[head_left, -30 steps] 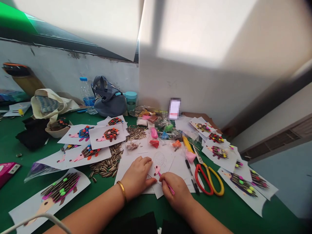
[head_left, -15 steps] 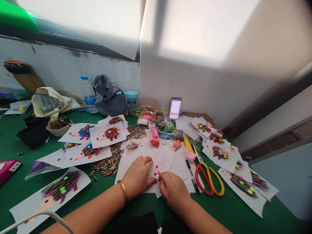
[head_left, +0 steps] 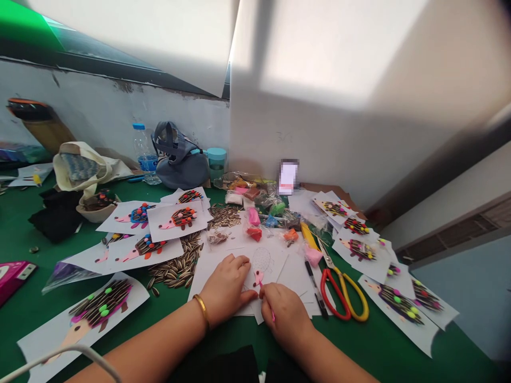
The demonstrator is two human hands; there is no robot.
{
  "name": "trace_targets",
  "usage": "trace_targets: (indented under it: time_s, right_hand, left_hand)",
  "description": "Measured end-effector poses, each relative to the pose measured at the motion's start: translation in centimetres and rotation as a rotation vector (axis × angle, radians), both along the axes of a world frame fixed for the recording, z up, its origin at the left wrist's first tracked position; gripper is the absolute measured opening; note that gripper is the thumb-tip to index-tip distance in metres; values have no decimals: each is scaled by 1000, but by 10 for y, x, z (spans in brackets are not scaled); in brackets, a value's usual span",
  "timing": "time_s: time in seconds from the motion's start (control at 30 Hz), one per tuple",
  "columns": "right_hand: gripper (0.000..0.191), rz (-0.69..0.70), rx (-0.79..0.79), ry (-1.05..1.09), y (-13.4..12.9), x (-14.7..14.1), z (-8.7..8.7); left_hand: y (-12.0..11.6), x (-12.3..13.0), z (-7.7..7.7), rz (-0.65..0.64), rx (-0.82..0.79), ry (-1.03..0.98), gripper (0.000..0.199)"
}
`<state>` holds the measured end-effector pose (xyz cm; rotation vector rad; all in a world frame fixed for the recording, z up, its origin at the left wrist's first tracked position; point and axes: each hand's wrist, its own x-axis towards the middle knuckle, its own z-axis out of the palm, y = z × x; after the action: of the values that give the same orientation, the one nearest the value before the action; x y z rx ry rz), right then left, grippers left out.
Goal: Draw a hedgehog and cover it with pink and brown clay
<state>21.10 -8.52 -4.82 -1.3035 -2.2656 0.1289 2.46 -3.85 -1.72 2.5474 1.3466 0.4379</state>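
A white paper [head_left: 275,263] with a pencilled hedgehog outline lies in front of me, its pink clay face [head_left: 258,277] filled in with small dark dots. My left hand [head_left: 228,284] rests on the sheet at the left of the drawing, thumb and fingers apart, a gold bangle at the wrist. Closed round a thin pink tool [head_left: 273,315], my right hand [head_left: 284,308] sits just below the face, the tool's tip at the pink clay.
Sunflower seeds [head_left: 179,266] and finished hedgehog cards [head_left: 120,298] lie at the left. Bagged clay [head_left: 253,217] is behind the paper. Red-and-yellow scissors [head_left: 335,287] and a black pen [head_left: 315,287] lie at the right, beside more cards [head_left: 361,250].
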Motion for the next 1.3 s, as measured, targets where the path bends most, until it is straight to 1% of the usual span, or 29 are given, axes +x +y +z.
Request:
trace_targets:
  time_s: [0.2,0.33,0.73,0.87,1.0,1.2,1.3]
  right_hand:
    - [19,-21,14,-51,1,-1,-4]
    - [19,-36,28,-42,1,0,-6]
    - [20,-56,31,-29,0,-2,-4]
    - [21,-39,62,-56,-1,-3,-5]
    - [19,-72,53,-71,-1,-2,-5]
    - [19,-48,64,-69,0,-1,-5]
    - [19,-64,60,-68,0,-1,-6]
  left_hand:
    - [1,1,1,4,-6,1,47]
    - [1,1,3,2,-16,11,48]
    - [1,1,0,8,7,-22,45]
    - [1,1,0,9,7,-24,48]
    - [1,1,2,9,-9,0,50]
    - [1,1,3,11,-15,9,48]
    - [0,1,2,13,-9,0,47]
